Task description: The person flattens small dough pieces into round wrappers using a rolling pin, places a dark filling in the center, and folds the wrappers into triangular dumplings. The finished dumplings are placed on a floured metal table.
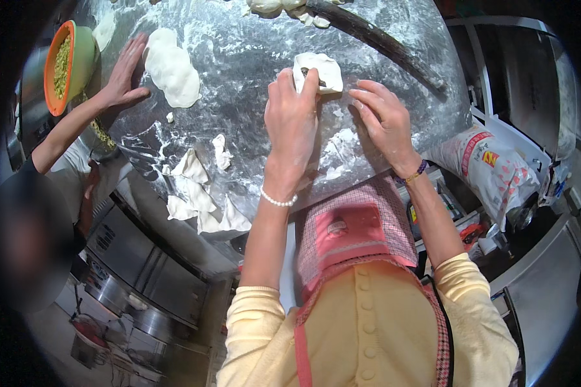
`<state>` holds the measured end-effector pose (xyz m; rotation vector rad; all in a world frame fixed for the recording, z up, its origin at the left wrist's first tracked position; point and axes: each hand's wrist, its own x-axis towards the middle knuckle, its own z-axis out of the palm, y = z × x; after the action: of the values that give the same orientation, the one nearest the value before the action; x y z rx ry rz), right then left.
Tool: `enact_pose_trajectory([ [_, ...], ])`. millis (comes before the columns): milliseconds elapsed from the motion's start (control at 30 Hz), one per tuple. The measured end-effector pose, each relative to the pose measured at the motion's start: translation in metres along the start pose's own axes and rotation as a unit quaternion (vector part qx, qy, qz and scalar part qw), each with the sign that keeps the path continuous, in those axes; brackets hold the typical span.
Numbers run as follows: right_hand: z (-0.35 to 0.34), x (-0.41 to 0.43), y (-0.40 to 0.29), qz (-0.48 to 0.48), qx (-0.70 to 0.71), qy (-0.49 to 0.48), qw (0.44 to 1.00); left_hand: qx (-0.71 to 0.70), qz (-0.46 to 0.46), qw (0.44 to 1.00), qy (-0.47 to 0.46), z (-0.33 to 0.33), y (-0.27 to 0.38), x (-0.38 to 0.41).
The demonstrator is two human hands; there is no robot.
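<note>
Flat on the floured work table (242,72) lies a small piece of dough (330,67), with dark filling partly visible on it. My left hand (293,113) grips its near left edge between thumb and fingers, covering that part. Just right of the dough is my right hand (386,121), with nothing in it and its fingers apart and slightly curled. A larger, thin dough sheet (172,72) lies to the left. Folded triangular dough pieces (196,193) cluster at the table's near left edge, beside a small dough scrap (221,152).
A co-worker's hand (126,72) rests beside the large sheet. Behind that arm, an orange-rimmed bowl (53,104) holds chopped green filling. One dark wooden rolling pin (377,41) lies at the far right, near dough lumps (266,5). A printed sack (498,164) stands beyond the right edge.
</note>
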<state>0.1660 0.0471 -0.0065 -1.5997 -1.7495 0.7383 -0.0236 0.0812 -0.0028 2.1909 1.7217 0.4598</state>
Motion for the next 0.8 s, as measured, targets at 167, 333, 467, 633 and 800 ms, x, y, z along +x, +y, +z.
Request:
enact_pose_trajectory([
  [167, 0.001, -0.002, 0.001, 0.000, 0.007, -0.024, 1.000, -0.015, -0.016, 0.999, -0.034, -0.008, 0.004, 0.006],
  [333, 0.000, -0.002, -0.010, 0.118, 0.124, -0.039, 0.985, -0.107, -0.016, 0.993, 0.039, 0.004, -0.007, 0.003],
  [467, 0.016, 0.002, -0.017, 0.397, 0.536, -0.047, 0.743, -0.188, 0.003, 0.980, 0.063, -0.011, 0.008, -0.004],
  [633, 0.030, 0.032, -0.043, 0.390, 0.683, -0.008, 0.618, -0.208, 0.031, 0.975, 0.077, -0.010, 0.007, -0.014],
  [800, 0.044, 0.026, -0.045, 0.314, 0.408, -0.022, 0.857, -0.246, -0.075, 0.965, 0.051, -0.001, -0.003, -0.027],
])
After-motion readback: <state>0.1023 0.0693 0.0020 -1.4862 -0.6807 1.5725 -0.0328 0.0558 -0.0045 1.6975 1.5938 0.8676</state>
